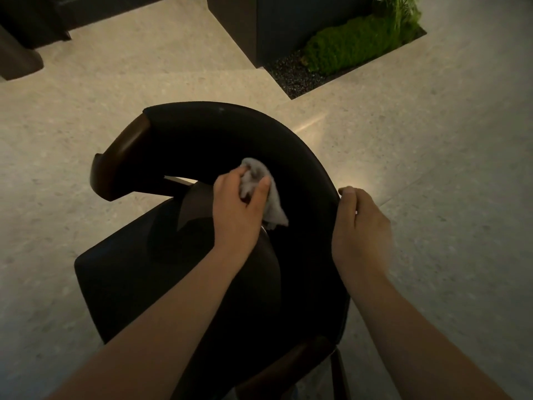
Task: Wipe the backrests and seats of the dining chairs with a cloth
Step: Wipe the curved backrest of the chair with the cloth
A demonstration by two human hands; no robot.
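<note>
1. Where the curved black backrest (230, 131) turned inward, a crumpled grey cloth (261, 194) was pressed against its padded inner face, just above the seat (121, 284).
2. The cloth was bunched in the left hand (236, 209), pinched between curled fingers and thumb.
3. The backrest's outer rim was clasped by the right hand (360, 223), with the thumb laid on the top edge; its fingers were hidden behind the rim.
4. The upholstery was seen to be matt and dark, and a brown wooden arm end (121, 157) was fitted at the far end of the curve.
5. The chair was set on a pale, speckled stone floor (86, 111), which was lit warmly beside the right hand.
6. At the far right a recessed bed was filled with green moss (352, 44) and dark gravel (291, 73), against a dark block (259, 21).
7. Dark furniture (20, 53) was left in shadow at the far left.
</note>
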